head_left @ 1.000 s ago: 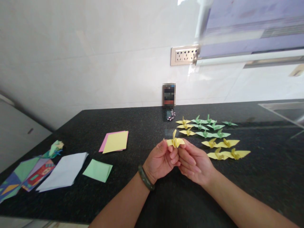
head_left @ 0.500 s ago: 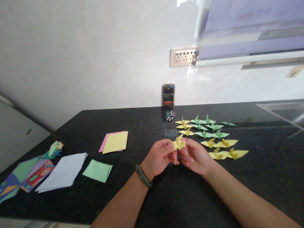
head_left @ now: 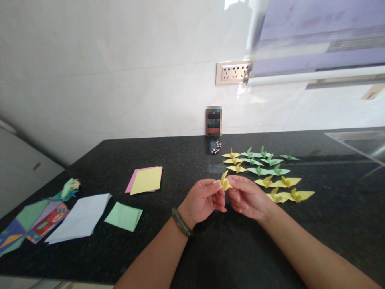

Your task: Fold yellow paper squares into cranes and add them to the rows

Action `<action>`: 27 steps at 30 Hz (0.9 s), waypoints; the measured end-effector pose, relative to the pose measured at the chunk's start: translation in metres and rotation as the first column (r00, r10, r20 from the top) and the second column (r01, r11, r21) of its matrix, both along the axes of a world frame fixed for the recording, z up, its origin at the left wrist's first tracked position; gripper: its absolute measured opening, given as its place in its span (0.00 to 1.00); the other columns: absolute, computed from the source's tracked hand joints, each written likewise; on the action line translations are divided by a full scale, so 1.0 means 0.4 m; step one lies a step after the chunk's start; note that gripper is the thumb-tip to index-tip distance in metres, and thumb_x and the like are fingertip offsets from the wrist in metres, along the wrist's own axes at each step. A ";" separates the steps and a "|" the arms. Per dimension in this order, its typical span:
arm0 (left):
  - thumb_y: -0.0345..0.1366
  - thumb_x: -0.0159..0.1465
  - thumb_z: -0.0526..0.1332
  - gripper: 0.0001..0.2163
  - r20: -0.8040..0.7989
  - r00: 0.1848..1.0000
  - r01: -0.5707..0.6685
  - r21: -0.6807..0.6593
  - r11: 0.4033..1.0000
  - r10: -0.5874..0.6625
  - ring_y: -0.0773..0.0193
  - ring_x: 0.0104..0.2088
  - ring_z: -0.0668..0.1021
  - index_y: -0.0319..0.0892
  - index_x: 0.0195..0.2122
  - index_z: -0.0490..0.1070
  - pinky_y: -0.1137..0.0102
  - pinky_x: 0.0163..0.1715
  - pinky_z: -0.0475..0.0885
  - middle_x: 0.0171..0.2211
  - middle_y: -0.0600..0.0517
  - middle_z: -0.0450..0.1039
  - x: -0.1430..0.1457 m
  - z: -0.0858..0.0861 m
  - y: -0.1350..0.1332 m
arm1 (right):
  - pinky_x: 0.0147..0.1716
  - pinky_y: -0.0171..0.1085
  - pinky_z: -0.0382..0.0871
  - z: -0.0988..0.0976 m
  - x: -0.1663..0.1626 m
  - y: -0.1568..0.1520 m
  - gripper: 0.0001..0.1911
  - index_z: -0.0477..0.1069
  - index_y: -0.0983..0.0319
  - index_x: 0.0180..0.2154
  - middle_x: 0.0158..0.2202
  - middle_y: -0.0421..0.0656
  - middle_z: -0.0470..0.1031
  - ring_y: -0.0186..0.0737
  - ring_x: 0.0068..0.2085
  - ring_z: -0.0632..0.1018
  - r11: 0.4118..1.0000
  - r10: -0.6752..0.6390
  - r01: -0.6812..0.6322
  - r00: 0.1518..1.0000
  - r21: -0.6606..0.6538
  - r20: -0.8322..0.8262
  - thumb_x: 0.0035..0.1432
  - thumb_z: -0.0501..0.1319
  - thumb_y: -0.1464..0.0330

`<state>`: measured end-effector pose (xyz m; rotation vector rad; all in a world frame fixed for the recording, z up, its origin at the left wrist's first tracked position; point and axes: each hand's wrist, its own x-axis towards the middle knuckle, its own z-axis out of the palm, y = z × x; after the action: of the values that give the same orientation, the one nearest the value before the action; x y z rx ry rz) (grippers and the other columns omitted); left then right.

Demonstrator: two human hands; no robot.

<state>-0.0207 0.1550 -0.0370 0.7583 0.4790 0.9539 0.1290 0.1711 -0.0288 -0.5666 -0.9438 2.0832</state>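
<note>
A yellow paper crane is held up in front of me, over the dark counter, between both hands. My left hand wears a dark green bangle at the wrist and pinches one wing between thumb and fingers. On the other side, my right hand pinches the opposite wing. Behind and to the right of my hands, several finished cranes stand in rows: yellow cranes nearer and at the left, green cranes farther back.
Yellow and pink paper sheets, a green paper stack, white paper and colourful folded paper lie left on the black counter. A phone-like device with a beaded strap leans against the wall. A sink edge is far right.
The crane has shifted slightly left and its wings are turned more evenly between my hands. My right thumb has moved onto its right wing. Everything on the counter stays in place.
</note>
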 end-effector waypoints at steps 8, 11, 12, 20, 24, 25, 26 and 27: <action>0.41 0.57 0.60 0.13 0.228 0.973 0.022 -0.025 0.999 -0.015 0.69 0.19 0.72 0.35 0.22 0.68 0.71 0.25 0.71 0.18 0.52 0.69 0.012 -0.006 -0.006 | 0.09 0.24 0.60 -0.005 -0.020 -0.023 0.11 0.65 0.64 0.25 0.11 0.30 0.60 0.22 0.09 0.55 0.999 0.023 -0.029 0.989 -0.038 -0.149 0.55 0.59 0.64; 0.41 0.58 0.58 0.14 0.220 0.976 0.008 -0.045 0.999 0.002 0.70 0.19 0.72 0.35 0.22 0.68 0.71 0.25 0.70 0.17 0.53 0.68 0.014 -0.007 -0.008 | 0.09 0.24 0.61 -0.003 -0.024 -0.025 0.14 0.63 0.64 0.24 0.11 0.30 0.57 0.22 0.09 0.53 0.999 0.016 -0.023 0.987 -0.040 -0.160 0.57 0.57 0.63; 0.41 0.59 0.58 0.14 0.219 0.976 0.006 -0.050 0.999 0.005 0.70 0.19 0.71 0.35 0.22 0.68 0.71 0.25 0.70 0.17 0.53 0.68 0.015 -0.007 -0.008 | 0.09 0.25 0.61 -0.002 -0.025 -0.026 0.14 0.63 0.64 0.23 0.10 0.30 0.57 0.22 0.08 0.53 0.999 0.010 -0.017 0.986 -0.043 -0.164 0.57 0.57 0.63; 0.40 0.58 0.59 0.14 0.246 0.969 0.007 -0.042 0.999 0.003 0.70 0.19 0.71 0.35 0.22 0.68 0.72 0.26 0.70 0.17 0.52 0.68 0.018 -0.012 -0.008 | 0.09 0.25 0.61 0.007 -0.030 -0.028 0.15 0.61 0.63 0.21 0.09 0.30 0.57 0.22 0.08 0.52 0.996 -0.011 -0.007 0.982 -0.093 -0.187 0.55 0.60 0.63; 0.40 0.59 0.57 0.14 0.236 0.972 -0.003 -0.053 0.999 0.015 0.70 0.19 0.71 0.35 0.22 0.68 0.71 0.25 0.70 0.17 0.52 0.68 0.019 -0.011 -0.010 | 0.09 0.25 0.61 0.005 -0.030 -0.027 0.14 0.61 0.63 0.21 0.09 0.30 0.56 0.22 0.08 0.52 0.996 0.002 -0.021 0.976 -0.086 -0.218 0.56 0.59 0.65; 0.40 0.60 0.57 0.14 0.233 0.972 -0.006 -0.054 0.999 0.018 0.70 0.19 0.71 0.35 0.22 0.68 0.71 0.25 0.70 0.17 0.52 0.68 0.019 -0.010 -0.010 | 0.09 0.25 0.61 0.004 -0.030 -0.027 0.14 0.61 0.63 0.21 0.09 0.30 0.56 0.22 0.08 0.52 0.996 0.003 -0.023 0.975 -0.083 -0.224 0.56 0.58 0.65; 0.40 0.60 0.57 0.14 0.233 0.972 -0.007 -0.051 0.999 0.019 0.70 0.19 0.71 0.35 0.22 0.68 0.71 0.25 0.70 0.17 0.52 0.68 0.019 -0.009 -0.011 | 0.09 0.25 0.62 0.003 -0.031 -0.027 0.15 0.61 0.63 0.21 0.09 0.29 0.56 0.22 0.08 0.51 0.996 0.005 -0.024 0.973 -0.081 -0.229 0.56 0.58 0.65; 0.40 0.60 0.57 0.14 0.235 0.972 -0.005 -0.048 0.999 0.016 0.70 0.19 0.71 0.35 0.22 0.68 0.72 0.25 0.70 0.17 0.52 0.68 0.019 -0.009 -0.011 | 0.10 0.25 0.62 0.002 -0.031 -0.027 0.15 0.61 0.63 0.21 0.09 0.29 0.56 0.22 0.08 0.51 0.996 0.006 -0.025 0.972 -0.080 -0.233 0.56 0.58 0.65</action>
<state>-0.0130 0.1507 -0.0406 0.5910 0.2966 1.0243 0.1165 0.1602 -0.0280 -0.3473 -0.7322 2.1547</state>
